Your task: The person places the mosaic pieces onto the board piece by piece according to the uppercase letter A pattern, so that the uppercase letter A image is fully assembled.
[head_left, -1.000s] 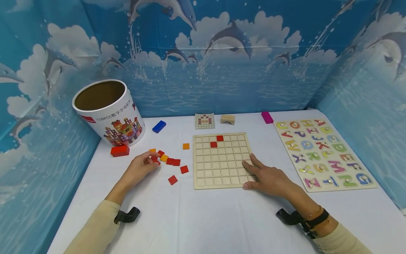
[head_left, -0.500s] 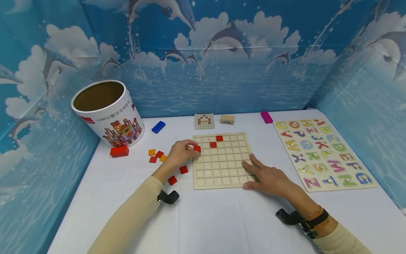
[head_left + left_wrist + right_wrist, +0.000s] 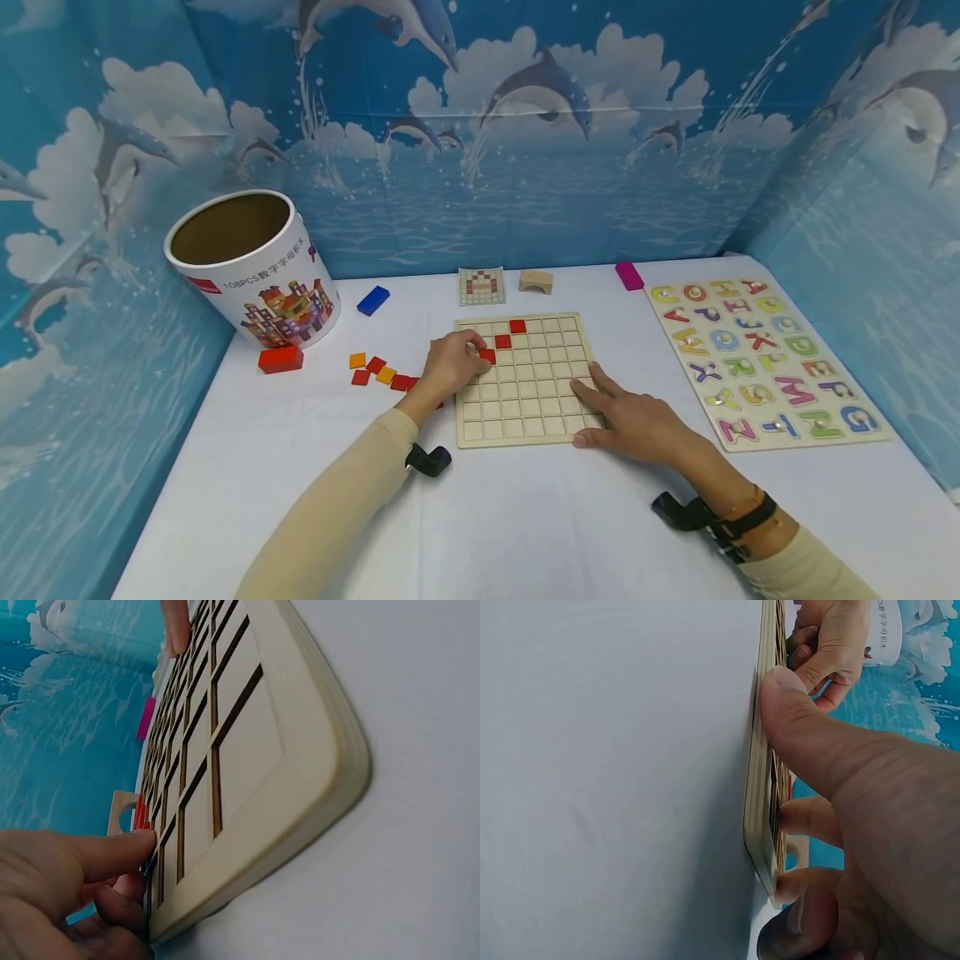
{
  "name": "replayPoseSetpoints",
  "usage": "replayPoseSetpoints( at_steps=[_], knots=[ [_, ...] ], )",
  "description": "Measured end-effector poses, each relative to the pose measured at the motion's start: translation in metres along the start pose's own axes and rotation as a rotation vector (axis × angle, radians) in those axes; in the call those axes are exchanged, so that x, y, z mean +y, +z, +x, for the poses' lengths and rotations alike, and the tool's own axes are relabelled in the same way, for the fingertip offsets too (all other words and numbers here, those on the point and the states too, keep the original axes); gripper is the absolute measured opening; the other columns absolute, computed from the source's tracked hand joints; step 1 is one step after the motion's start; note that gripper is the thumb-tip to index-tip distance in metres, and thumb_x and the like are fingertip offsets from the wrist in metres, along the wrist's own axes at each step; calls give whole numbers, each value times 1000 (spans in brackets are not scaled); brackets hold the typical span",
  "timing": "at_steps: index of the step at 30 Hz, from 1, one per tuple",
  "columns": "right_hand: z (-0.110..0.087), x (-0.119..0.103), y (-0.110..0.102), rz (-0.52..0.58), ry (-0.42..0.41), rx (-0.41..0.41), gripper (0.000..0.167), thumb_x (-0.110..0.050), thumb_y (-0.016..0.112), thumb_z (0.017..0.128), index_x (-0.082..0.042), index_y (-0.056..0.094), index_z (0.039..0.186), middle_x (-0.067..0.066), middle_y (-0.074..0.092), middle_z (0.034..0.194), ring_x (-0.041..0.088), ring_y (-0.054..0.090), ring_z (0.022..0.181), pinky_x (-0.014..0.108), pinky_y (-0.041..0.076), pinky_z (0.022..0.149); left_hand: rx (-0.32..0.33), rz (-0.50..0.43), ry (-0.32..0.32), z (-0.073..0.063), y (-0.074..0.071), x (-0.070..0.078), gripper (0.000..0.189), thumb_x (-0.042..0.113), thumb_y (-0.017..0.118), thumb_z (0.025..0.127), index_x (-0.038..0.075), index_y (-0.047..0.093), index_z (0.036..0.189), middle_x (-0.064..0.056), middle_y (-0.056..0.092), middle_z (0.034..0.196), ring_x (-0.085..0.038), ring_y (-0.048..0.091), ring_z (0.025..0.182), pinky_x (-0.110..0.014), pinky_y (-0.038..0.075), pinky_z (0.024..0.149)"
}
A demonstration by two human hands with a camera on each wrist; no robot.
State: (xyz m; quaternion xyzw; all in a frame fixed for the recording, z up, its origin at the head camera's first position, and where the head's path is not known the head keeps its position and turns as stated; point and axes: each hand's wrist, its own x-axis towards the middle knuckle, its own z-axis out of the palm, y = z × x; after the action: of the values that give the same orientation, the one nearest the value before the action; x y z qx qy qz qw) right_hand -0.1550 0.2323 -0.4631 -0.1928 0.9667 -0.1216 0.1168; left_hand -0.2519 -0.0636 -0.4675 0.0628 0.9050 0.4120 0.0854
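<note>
The left hand (image 3: 453,364) reaches over the left side of the board (image 3: 517,412), fingers bent, seeming to pinch a red tile (image 3: 487,357) on the grid, though the fingertips partly hide the contact. The right hand (image 3: 637,421), fingers spread, rests on the board's right edge.
</note>
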Motion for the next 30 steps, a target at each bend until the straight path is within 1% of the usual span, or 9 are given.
replayPoseSetpoints(
  at_steps=[5,9,12,15,19,21,23,26,30],
  knots=[
    [1,0,1,-2,-5,2,93,-68,67,85,-16,39,158,23,21,166,46,56,129,50,54,78,-4,21,-18,0,0,0,21,14,79,87,10,70,106,-3,62,73,-17,55,65,-30,44,59],
    [1,0,0,-6,-8,2,93,-68,67,85,-16,39,158,23,21,166,46,57,129,48,54,76,-20,29,-36,-2,-5,0,30,19,79,88,10,71,115,-2,64,79,-18,57,72,-29,46,62],
    [1,-2,0,-4,-13,8,92,-67,67,86,-16,39,158,23,22,166,45,57,128,49,54,77,-12,-24,-49,-7,-22,0,38,22,77,90,11,69,126,-4,65,87,-21,58,78,-30,47,66],
    [1,-3,0,0,-16,16,92,-66,67,87,-15,39,158,24,22,165,46,57,128,51,54,80,28,-139,-84,-12,-52,-6,42,24,75,93,13,66,133,-6,64,98,-25,57,85,-33,47,69],
    [0,-3,0,-1,-11,22,92,-67,66,87,-14,40,157,25,23,165,46,56,128,54,54,83,76,-262,-157,-22,-94,-28,44,25,72,96,15,62,137,-9,61,111,-31,57,95,-38,49,77],
    [0,-2,0,-3,-9,21,92,-67,66,87,-14,40,157,24,22,165,46,56,129,54,54,84,90,-285,-206,-30,-111,-43,44,25,71,97,16,61,139,-10,60,116,-32,57,100,-40,50,82],
    [-1,-2,0,-4,-12,21,92,-67,66,87,-15,40,157,24,22,165,47,56,129,54,54,83,105,-301,-260,-39,-124,-59,44,26,70,98,18,60,140,-10,59,119,-30,56,105,-39,50,87],
    [-1,-1,0,0,-12,14,91,-65,68,87,-15,39,158,24,21,165,46,56,129,54,54,83,126,-300,-310,-53,-135,-82,44,26,69,98,17,59,140,-11,58,122,-27,55,109,-35,50,90],
    [0,-1,-1,5,-12,4,91,-63,69,87,-15,39,158,25,21,165,47,55,129,55,54,84,129,-254,-329,-67,-136,-106,41,25,70,98,14,61,136,-12,57,121,-27,54,110,-28,50,89]
  ],
)
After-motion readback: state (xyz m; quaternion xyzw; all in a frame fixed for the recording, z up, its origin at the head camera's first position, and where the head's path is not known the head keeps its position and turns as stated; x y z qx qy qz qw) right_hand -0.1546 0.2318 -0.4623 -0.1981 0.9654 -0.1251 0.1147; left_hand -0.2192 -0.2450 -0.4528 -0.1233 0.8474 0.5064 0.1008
